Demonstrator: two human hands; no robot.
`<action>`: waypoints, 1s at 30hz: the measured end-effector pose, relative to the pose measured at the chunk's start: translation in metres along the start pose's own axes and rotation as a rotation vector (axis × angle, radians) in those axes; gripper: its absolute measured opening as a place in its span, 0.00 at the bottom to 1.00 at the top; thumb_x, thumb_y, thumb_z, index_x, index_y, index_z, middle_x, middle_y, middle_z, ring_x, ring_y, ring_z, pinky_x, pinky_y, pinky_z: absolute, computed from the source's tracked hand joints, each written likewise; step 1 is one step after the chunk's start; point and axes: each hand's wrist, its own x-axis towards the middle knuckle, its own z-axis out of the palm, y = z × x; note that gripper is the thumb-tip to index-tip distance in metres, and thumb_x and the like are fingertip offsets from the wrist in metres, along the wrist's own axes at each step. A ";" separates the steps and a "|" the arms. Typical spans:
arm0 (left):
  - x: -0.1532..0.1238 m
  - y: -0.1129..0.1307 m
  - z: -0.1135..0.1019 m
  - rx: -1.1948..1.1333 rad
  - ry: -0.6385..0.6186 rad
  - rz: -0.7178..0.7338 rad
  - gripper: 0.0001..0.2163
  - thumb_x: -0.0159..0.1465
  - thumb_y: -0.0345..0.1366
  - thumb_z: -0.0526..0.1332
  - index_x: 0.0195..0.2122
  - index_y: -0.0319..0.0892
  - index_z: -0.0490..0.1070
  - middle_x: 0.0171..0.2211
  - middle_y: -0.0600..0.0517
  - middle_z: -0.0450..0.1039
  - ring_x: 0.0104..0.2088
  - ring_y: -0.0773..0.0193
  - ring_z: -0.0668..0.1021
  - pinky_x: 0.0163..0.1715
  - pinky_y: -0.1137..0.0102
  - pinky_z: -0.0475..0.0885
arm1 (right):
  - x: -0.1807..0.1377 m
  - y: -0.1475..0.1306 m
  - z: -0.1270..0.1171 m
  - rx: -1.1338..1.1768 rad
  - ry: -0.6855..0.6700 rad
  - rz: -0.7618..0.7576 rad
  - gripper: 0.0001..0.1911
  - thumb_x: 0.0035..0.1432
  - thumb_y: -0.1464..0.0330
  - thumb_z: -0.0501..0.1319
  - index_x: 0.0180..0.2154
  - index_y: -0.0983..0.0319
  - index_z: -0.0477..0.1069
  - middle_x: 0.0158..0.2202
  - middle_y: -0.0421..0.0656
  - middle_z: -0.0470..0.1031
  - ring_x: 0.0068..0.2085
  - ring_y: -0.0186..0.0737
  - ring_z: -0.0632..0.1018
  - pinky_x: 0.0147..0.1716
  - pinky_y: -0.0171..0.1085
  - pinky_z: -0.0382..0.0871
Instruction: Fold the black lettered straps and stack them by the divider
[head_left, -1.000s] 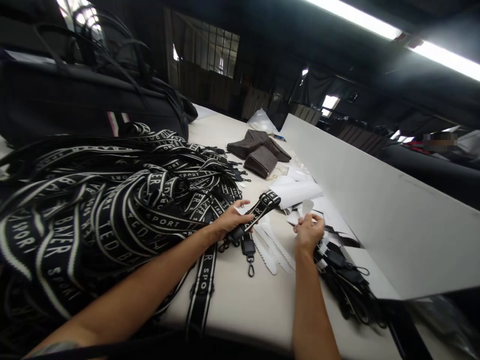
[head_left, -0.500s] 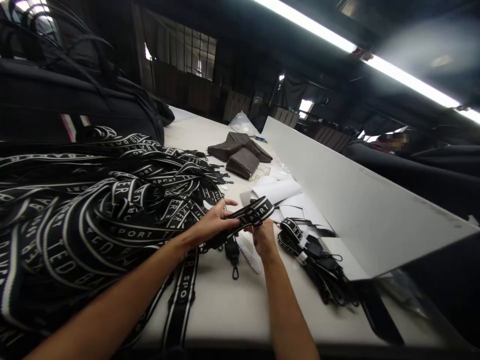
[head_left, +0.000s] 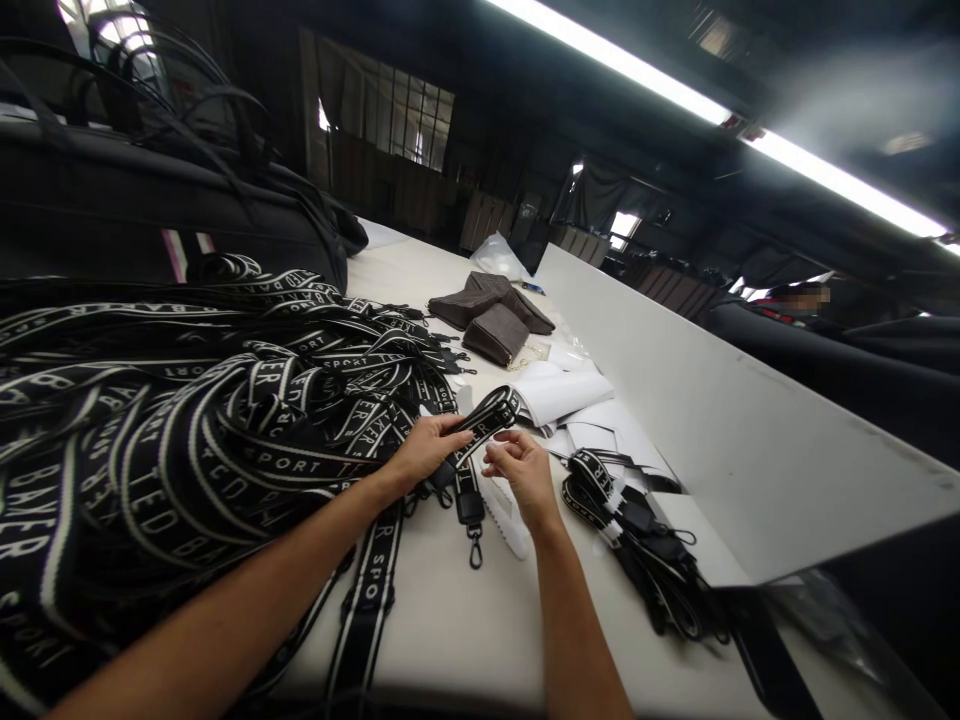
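My left hand (head_left: 426,452) grips a folded black webbing strap (head_left: 496,410) with white edge lines and lettering. Its loop points away over the table. Close beside the strap is my right hand (head_left: 529,482), thumb and fingertips pinched together; whether anything is between them is too small to see. Below my hands, a black strap end with a metal snap hook (head_left: 472,520) lies on the table. A white piece with a toothed edge (head_left: 513,528) rests by it, partly under my right hand. A large heap of similar straps (head_left: 217,440) spreads under and beyond my left arm.
A banded bundle of straps (head_left: 637,530) lies at the right. White paper sheets (head_left: 562,392) and dark brown pouches (head_left: 495,330) are farther back. An upright white panel (head_left: 720,400) borders the right side. Black bags (head_left: 150,200) stand at the back left.
The strap has been drawn into a tighter folded loop in my left hand. My right hand has come off the strap's underside to beside it. The view has shifted slightly.
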 end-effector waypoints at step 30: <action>-0.005 -0.013 0.008 0.365 -0.007 0.282 0.08 0.59 0.35 0.60 0.39 0.44 0.76 0.38 0.50 0.78 0.42 0.56 0.78 0.47 0.64 0.70 | -0.004 0.014 0.020 -0.339 0.174 -0.351 0.07 0.56 0.63 0.63 0.34 0.58 0.79 0.30 0.41 0.76 0.28 0.37 0.75 0.30 0.36 0.71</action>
